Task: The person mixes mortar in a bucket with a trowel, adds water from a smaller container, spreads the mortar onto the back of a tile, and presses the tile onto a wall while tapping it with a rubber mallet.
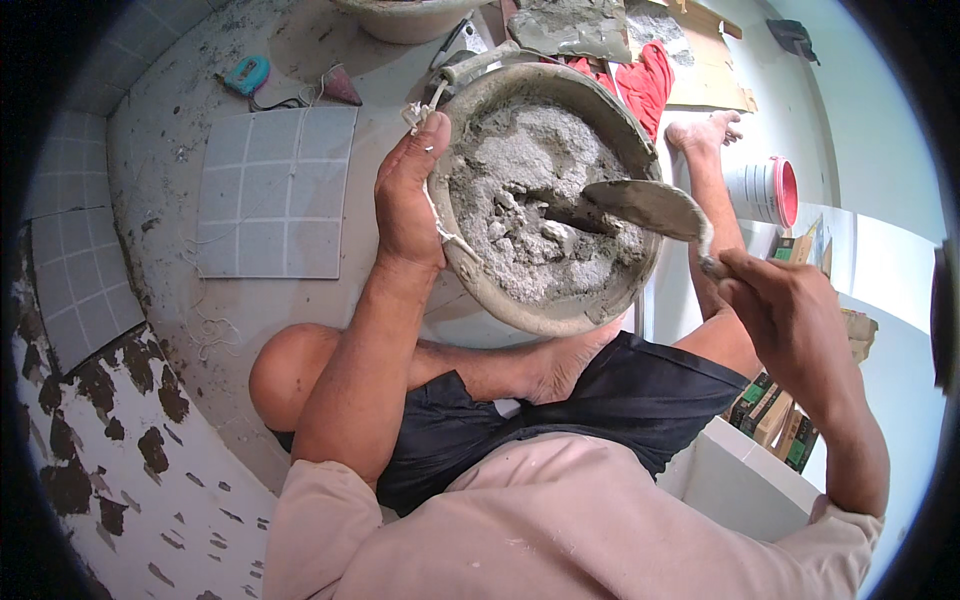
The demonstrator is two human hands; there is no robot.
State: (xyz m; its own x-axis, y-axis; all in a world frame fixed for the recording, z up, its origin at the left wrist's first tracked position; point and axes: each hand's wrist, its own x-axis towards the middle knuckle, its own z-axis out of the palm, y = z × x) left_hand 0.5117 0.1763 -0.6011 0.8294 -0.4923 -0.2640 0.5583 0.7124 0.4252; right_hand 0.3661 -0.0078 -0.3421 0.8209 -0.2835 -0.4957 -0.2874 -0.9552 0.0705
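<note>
A round bucket (480,287) full of grey, lumpy mortar (530,150) stands between my legs. Its left rim is gripped by my left hand (412,195), thumb up near the bucket's handle. With my right hand (775,300) I hold a trowel (650,207) by its handle end. The blade reaches over the bucket's right rim, and its tip meets the mortar beside a dark hollow. Mortar coats part of the blade.
A grey tile (270,195) with white lines lies on the floor at left, below a teal tape measure (247,75). A red cloth (645,85), a white and pink pail (765,190) and several boxes (770,420) are at right. Another basin (408,22) stands beyond.
</note>
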